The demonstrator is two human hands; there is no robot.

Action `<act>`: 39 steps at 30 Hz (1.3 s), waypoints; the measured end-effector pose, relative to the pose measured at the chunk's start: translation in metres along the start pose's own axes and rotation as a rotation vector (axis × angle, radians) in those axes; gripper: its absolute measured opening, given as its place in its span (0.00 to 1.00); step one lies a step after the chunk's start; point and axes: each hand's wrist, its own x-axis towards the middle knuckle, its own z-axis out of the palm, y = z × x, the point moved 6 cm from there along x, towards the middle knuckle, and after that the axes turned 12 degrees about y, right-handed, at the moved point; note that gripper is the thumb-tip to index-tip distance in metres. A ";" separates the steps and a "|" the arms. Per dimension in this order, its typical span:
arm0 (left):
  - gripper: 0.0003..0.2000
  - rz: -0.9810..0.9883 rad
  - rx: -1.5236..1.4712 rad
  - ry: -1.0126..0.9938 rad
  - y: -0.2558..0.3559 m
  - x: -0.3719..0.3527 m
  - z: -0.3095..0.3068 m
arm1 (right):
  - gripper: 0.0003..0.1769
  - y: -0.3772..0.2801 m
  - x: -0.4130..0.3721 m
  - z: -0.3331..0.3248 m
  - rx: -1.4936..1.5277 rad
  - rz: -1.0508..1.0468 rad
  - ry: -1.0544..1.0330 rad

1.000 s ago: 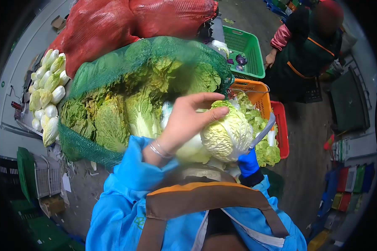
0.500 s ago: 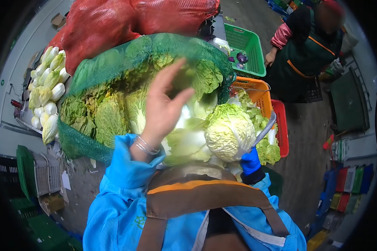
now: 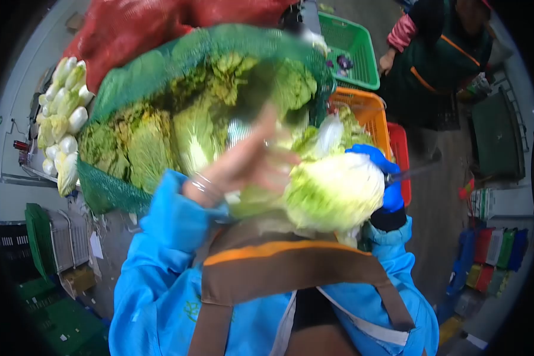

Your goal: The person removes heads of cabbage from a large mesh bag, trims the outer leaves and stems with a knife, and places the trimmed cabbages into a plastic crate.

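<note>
I hold a pale green napa cabbage [image 3: 332, 193] close in front of my chest. My bare left hand [image 3: 252, 161], blurred by motion, rests its fingers on the head's upper left side. My right hand [image 3: 387, 181], in a blue glove, lies against the cabbage's right side and grips a knife [image 3: 414, 171] whose blade points right. Loose outer leaves [image 3: 329, 135] stick up just behind the head.
A green net sack [image 3: 154, 136] full of napa cabbages lies ahead, with red net sacks [image 3: 130, 29] behind it. Trimmed cabbages [image 3: 62, 118] are stacked at the left. Green [image 3: 353, 56], orange [image 3: 366, 110] and red [image 3: 400, 148] crates stand on the right. Another person [image 3: 442, 59] stands at the top right.
My left hand lifted off the cabbage, then came back onto its upper left. The cabbage rose and turned. My right hand moved up its right side, and the knife now points right.
</note>
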 end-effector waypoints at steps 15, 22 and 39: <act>0.41 0.117 -0.531 -0.281 -0.006 0.006 0.011 | 0.17 0.022 0.009 0.026 -0.387 0.197 0.386; 0.40 0.690 0.699 0.346 0.009 -0.044 -0.005 | 0.12 -0.016 0.008 0.033 -1.002 -0.334 0.275; 0.25 1.649 1.359 0.304 0.040 -0.079 0.059 | 0.38 0.063 -0.031 0.044 0.600 0.624 0.289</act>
